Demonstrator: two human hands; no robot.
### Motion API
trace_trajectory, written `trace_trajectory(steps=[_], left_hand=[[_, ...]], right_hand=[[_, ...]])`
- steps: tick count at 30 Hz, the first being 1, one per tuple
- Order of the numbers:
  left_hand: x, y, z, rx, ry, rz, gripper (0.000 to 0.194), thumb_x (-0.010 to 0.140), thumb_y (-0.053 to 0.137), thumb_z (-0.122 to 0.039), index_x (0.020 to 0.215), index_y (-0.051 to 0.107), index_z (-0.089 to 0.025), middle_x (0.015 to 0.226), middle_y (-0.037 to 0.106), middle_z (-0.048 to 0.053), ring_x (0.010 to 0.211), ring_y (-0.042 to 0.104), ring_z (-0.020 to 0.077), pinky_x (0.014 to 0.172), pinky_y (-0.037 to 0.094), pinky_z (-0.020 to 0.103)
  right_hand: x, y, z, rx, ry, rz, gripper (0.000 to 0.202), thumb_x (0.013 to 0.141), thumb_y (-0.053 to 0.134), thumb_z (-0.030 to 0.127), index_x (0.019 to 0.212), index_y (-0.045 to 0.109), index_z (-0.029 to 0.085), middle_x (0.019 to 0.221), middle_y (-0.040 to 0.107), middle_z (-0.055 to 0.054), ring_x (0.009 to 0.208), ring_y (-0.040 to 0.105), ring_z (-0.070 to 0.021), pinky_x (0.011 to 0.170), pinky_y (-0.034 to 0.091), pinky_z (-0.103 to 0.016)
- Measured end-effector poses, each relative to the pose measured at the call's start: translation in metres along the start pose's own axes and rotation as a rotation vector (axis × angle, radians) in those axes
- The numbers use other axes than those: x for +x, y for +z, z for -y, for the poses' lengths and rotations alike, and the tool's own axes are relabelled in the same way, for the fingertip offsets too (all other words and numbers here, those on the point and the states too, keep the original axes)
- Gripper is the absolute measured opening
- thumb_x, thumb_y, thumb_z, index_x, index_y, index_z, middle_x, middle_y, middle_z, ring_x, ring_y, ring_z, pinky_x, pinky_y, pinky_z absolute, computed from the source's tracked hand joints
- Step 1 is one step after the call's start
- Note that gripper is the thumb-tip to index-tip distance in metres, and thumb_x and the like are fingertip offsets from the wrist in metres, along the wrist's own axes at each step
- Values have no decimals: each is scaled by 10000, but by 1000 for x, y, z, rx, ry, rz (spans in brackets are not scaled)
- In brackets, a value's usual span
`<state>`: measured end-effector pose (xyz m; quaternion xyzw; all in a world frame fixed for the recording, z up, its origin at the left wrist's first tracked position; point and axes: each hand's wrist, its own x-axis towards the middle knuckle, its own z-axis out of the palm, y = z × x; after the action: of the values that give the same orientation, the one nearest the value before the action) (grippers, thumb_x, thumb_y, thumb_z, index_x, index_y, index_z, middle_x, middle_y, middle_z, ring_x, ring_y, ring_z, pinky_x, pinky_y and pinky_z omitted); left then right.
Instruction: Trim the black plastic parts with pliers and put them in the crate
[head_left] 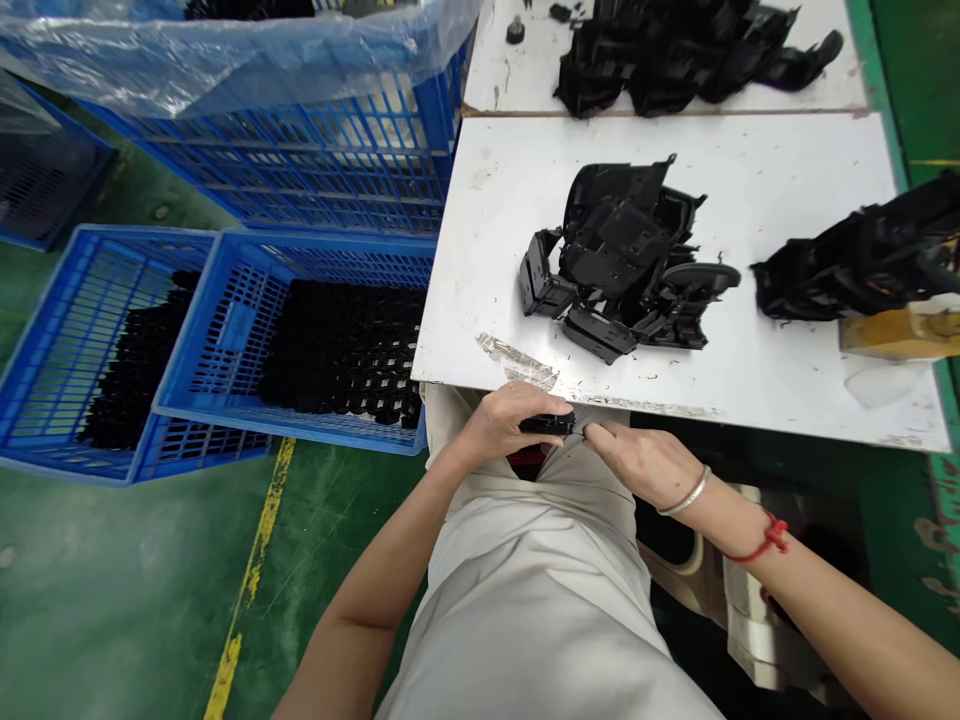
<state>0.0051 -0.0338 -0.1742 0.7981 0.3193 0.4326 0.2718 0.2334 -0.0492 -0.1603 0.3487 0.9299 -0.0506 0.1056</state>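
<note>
Two hands at one small part (553, 424), just off the table (480, 250)

Straight to the middle of the frame, a little below centre: gripping the black part with the left hand (499, 420), with fingers curled around its left end. Just right of that, the right hand (637, 460), with fingertips bunched together at the part's other end. Hard to say whether pinching it or a scrap of it; too small to make out. Held above the lap (480, 490), just beside the table's edge. Beyond the right hand, a silver bangle (686, 493), then a red cord (766, 540).

Up to the table, right of centre: heaped and overlapping, black mouldings (622, 250), with dark crumbs scattered around. Below, towards the edge, a worn strip of tape (517, 360). Over to the right edge of the frame: another black stack (847, 260), with a yellow block (889, 335) just below. And more at the top of the frame, in a dark row (675, 60).

Swinging left: two blue crates (236, 325), side by side, loaded with black pieces (337, 345). Above, upper left, a taller crate (315, 165), draped in clear plastic (225, 65). Down at lower left, green floor (112, 580), with a scuffed yellow line (259, 550) across it.
</note>
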Motion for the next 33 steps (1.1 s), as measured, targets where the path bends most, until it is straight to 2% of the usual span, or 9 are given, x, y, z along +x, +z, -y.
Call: trace_trajectory(steps=[4,11,15,18,21,24,28,33], left_hand=[[1,-3,-1,-29,-47,35,305,743,736,-310,995,655,-158,944,739,65,890,691,171,827,547,290],[2,-4,-4,-55,-174,65,331,720,751,-337,991,668,-166,946,737,65,906,685,183,829,551,301],[2,-3,-4,-66,-209,55,360,712,748,-370,1000,671,-167,956,736,70,905,690,187,830,558,303],[0,-2,-4,-64,-211,20,391,699,752,-382,1011,667,-162,959,734,73,896,693,187,825,562,301],[-1,-1,-5,-57,-197,2,397,691,759,-375,1010,666,-158,957,735,73,895,693,184,824,561,298],[-1,-1,-6,-58,-183,-12,396,680,773,-341,1006,666,-146,959,735,75,900,691,178,831,558,288],[-1,-1,-7,-62,-188,-15,401,671,781,-330,1007,668,-143,956,734,77,897,692,178,830,559,288],[-2,-1,-7,-62,-163,-32,398,681,771,-345,1010,667,-147,952,735,78,895,695,179,827,562,292]], right_hand=[[1,4,1,30,-5,7,172,875,348,92,926,491,172,657,556,-13,436,413,-114,426,101,-259],[4,4,4,81,5,-75,250,864,285,71,930,503,171,664,556,-27,440,410,-124,411,126,-262],[3,6,8,117,38,-196,283,962,239,189,896,514,163,646,546,-30,480,451,-128,418,161,-250],[2,9,16,148,107,-285,408,1009,170,312,842,513,167,625,533,-26,502,471,-129,421,170,-248],[0,10,27,182,215,-332,475,1015,124,356,799,506,173,611,522,-21,478,443,-119,423,178,-245],[0,9,36,187,279,-370,472,1015,132,352,791,507,174,621,530,-25,489,452,-121,430,198,-245],[-1,8,40,185,290,-391,439,1014,165,330,800,514,173,635,544,-31,506,478,-123,432,211,-248],[-1,9,36,351,300,-377,389,1002,186,366,803,473,197,623,537,-16,467,463,-132,428,226,-247]])
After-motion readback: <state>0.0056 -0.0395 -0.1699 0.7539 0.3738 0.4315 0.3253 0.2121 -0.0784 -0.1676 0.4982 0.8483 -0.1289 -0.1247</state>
